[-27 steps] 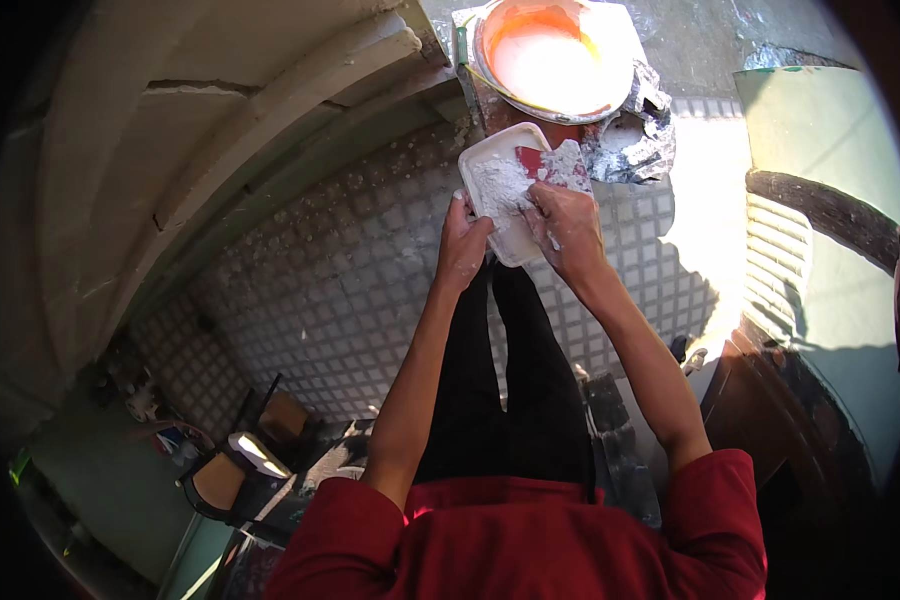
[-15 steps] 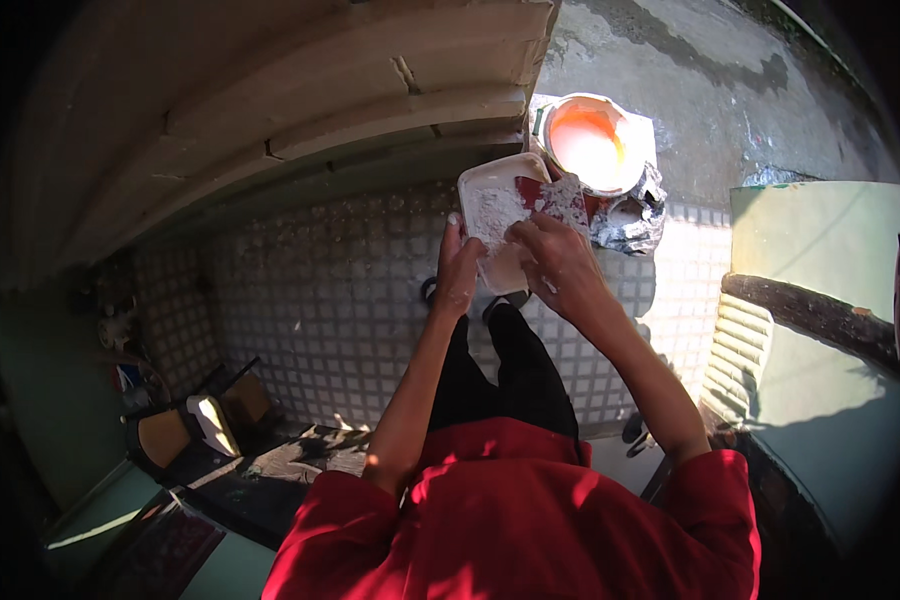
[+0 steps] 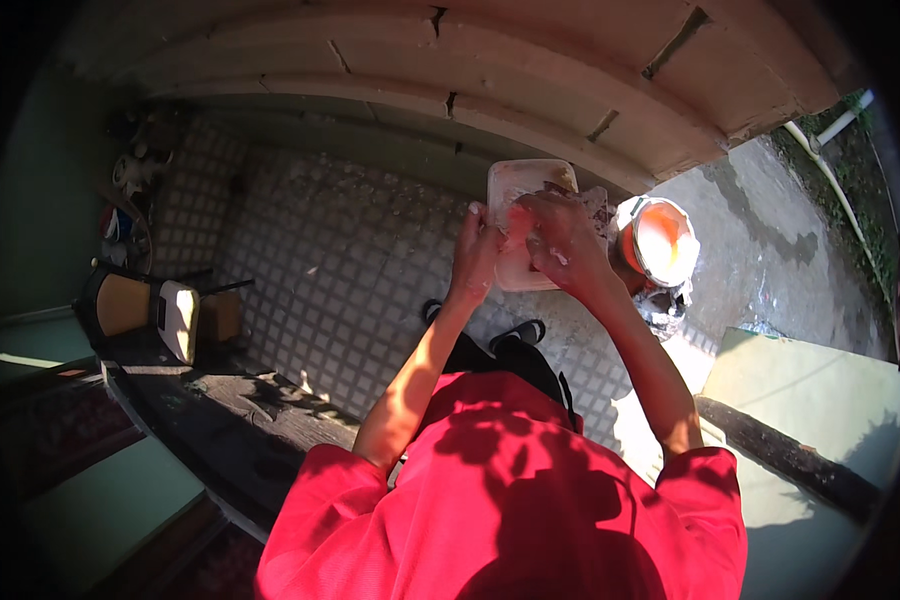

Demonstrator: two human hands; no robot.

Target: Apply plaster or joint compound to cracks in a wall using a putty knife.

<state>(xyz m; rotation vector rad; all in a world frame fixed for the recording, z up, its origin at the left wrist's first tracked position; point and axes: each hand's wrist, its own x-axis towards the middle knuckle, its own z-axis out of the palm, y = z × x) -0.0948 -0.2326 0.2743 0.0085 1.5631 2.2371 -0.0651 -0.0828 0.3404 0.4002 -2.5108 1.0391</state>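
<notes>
A shallow pale rectangular tub (image 3: 522, 277) with rounded corners is held in front of me, with whitish paste smeared inside. My left hand (image 3: 476, 260) grips its left side, the thumb at the edge. Over the tub, the fingers of my right hand (image 3: 570, 243) are curled closed around a flat scraper (image 3: 596, 204) crusted with pale paste. The scraper's wide end sticks out past the tub's right side. A dark red part shows beyond my knuckles, but my fingers hide how it joins. White smears mark both hands.
An orange bucket (image 3: 629, 247) with a whitish rim stands right of the tub, beside crumpled dark plastic (image 3: 660, 318). A ridged wall (image 3: 390, 80) spans the far side. A dark ledge (image 3: 240, 420) and chair-like seats (image 3: 122, 312) lie left, above tiled floor (image 3: 320, 250).
My view has turned right and my body has shifted, so the wall now spans the top and the bucket sits farther right. Both hands keep hold of the tub and scraper.
</notes>
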